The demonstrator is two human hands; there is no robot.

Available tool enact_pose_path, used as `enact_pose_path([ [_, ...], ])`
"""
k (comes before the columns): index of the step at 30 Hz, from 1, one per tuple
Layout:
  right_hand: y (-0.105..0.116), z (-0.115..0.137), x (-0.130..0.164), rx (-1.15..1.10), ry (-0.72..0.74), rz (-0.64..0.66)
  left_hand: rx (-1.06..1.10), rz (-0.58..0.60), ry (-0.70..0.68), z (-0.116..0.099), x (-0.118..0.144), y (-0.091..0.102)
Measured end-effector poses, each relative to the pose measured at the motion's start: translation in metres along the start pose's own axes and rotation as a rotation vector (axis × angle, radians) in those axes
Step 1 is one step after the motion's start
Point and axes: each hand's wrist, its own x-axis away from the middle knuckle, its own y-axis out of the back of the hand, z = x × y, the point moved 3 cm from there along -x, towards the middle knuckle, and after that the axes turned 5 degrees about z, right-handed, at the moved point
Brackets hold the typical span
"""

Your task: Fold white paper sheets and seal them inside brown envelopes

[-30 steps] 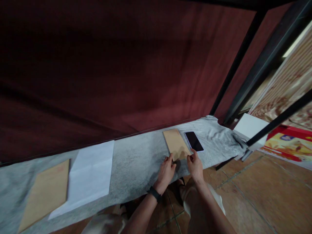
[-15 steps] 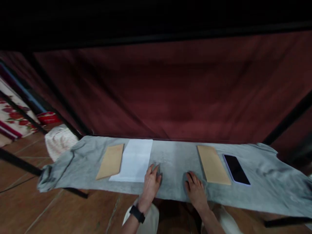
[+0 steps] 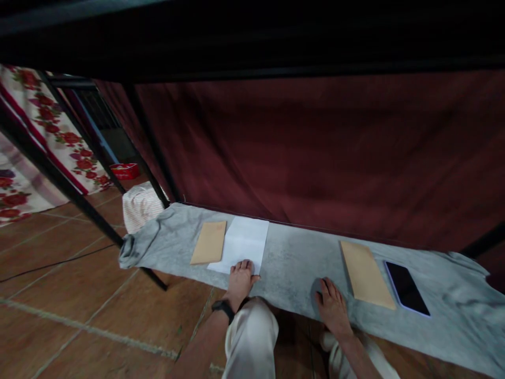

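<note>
My left hand (image 3: 239,281) lies flat at the near edge of a white sheet of paper (image 3: 242,242), fingertips touching it. To the left of the sheet, partly under its edge, lies a brown envelope (image 3: 209,241). My right hand (image 3: 333,307) rests palm down on the grey cloth (image 3: 292,263), just left of a second brown envelope (image 3: 366,273). A black phone (image 3: 406,287) lies face up to the right of that envelope. Neither hand holds anything. A black watch sits on my left wrist.
The grey cloth covers a low, narrow bench in front of a dark red curtain (image 3: 315,147). Black metal bars (image 3: 59,181) run at the left. A striped white bundle (image 3: 139,207) lies by the bench's left end. Tiled floor (image 3: 79,295) spreads below; my knees are under the bench edge.
My left hand slid left onto the near edge of the white sheet. A second ago both hands were at the right envelope; my view has swung left.
</note>
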Motion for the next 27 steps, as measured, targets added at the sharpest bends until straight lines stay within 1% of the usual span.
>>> enact_pose_path([
  [4,0.0,-0.005,-0.005,-0.014,-0.017,0.045,0.033,-0.003,-0.009,0.001,0.001,0.004],
  [8,-0.002,-0.003,-0.003,0.006,-0.011,0.038,0.093,-0.005,-0.033,0.004,0.0,0.006],
  [13,0.0,0.003,0.001,0.052,0.03,0.042,0.176,-0.008,-0.06,0.02,-0.004,0.011],
  [15,0.003,0.005,0.002,0.059,0.024,0.053,0.189,-0.015,-0.044,0.026,-0.005,0.013],
  [17,0.005,0.007,0.002,0.058,0.002,0.057,0.188,-0.026,-0.021,0.027,-0.006,0.014],
  [19,0.008,0.01,0.0,0.057,-0.022,0.056,0.177,-0.039,-0.016,0.021,-0.006,0.015],
  [24,0.012,0.024,-0.007,0.016,-0.002,0.059,0.141,-0.037,-0.073,-0.011,-0.009,0.013],
  [27,0.014,0.028,-0.009,0.004,-0.012,0.067,0.13,-0.003,-0.09,-0.018,-0.013,0.011],
])
